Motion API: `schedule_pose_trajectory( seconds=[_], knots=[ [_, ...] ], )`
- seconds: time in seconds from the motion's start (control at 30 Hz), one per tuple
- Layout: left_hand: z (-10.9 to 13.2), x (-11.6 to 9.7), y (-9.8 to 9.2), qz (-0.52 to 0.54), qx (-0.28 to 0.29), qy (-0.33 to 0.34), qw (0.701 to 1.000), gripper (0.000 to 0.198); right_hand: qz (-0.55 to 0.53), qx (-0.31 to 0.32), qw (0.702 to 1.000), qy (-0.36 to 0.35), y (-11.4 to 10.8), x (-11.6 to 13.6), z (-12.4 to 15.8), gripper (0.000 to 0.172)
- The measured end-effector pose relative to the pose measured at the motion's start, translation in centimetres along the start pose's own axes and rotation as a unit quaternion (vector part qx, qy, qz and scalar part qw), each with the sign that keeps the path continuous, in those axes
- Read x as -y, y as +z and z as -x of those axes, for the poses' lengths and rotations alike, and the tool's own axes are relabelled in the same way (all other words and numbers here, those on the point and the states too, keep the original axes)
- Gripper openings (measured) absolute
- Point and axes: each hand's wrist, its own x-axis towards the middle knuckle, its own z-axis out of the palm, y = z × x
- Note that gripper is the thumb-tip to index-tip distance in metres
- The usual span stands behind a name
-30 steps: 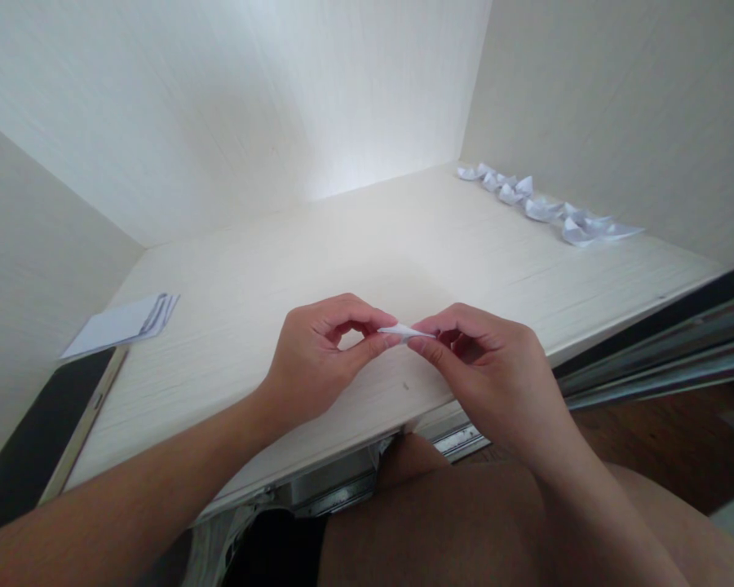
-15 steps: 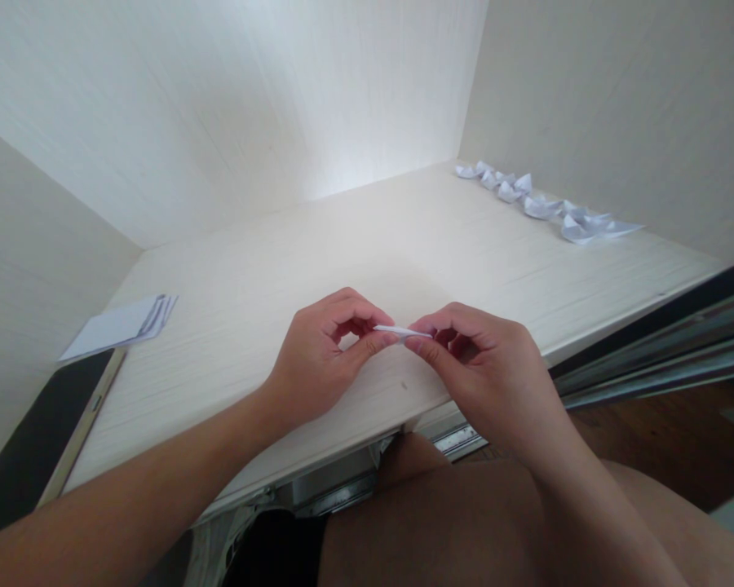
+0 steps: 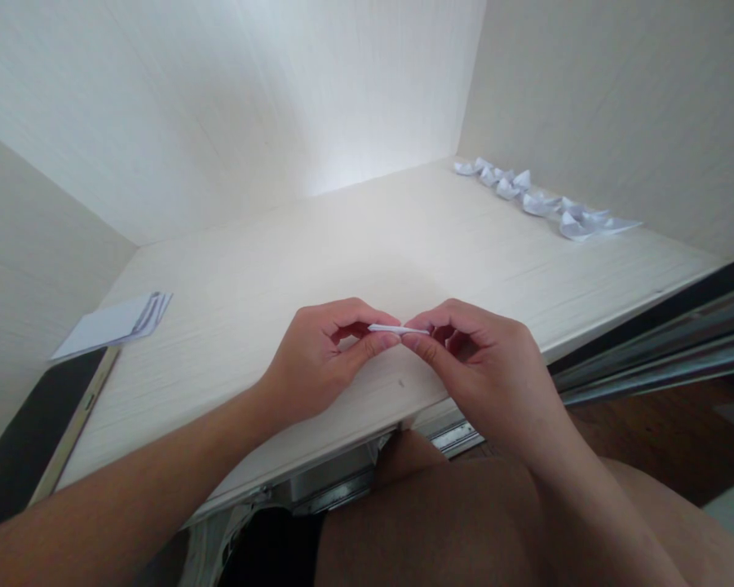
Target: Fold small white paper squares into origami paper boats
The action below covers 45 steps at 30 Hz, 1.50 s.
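A small folded piece of white paper (image 3: 397, 329) is seen nearly edge-on above the front part of the white desk (image 3: 269, 269). My left hand (image 3: 330, 350) pinches its left side between thumb and fingers. On the right side, my right hand (image 3: 477, 350) grips it the same way, thumb on the near side. The two thumb tips almost meet at the middle of the paper. Both hands cover much of it, so its full shape is hidden.
Several folded white paper boats (image 3: 541, 204) stand in a row along the right wall. At the left lies a stack of white paper sheets (image 3: 107, 324), beside a dark tablet-like device (image 3: 42, 432) with a light edge. The desk's front edge runs below my hands.
My left fingertips have shifted toward the middle of the paper, and the two hands are closer together. The paper looks flatter and more closed than before. The view has shifted slightly.
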Motion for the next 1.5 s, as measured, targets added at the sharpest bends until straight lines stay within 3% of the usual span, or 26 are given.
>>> schedule_pose_trajectory(
  seconds=[0.17,0.43,0.7,0.97,1.03,1.5],
  knots=[
    [0.05,-0.28,0.16,0.105,-0.037,-0.094,0.989,0.013,-0.025,-0.013,1.000,0.013,0.08,0.23,0.05,0.007],
    [0.04,-0.39,0.08,0.104,-0.043,-0.106,0.988,0.010,-0.060,-0.072,0.995,0.043,0.06,0.48,0.09,0.006],
    [-0.12,-0.29,0.10,0.115,-0.027,-0.100,0.988,0.009,-0.043,-0.088,0.995,0.021,0.15,0.43,0.20,0.002],
    [-0.27,-0.34,0.04,0.132,-0.011,-0.084,0.988,0.003,-0.005,-0.027,1.000,-0.013,-0.03,0.33,-0.06,0.001],
    [-0.28,-0.36,-0.01,0.133,-0.005,-0.082,0.988,0.003,0.005,-0.012,1.000,-0.020,-0.02,0.34,-0.08,0.007],
    [-0.27,-0.56,0.03,0.098,0.010,-0.058,0.993,0.010,0.000,-0.006,1.000,-0.006,0.44,-0.09,-0.10,0.013]
  ],
)
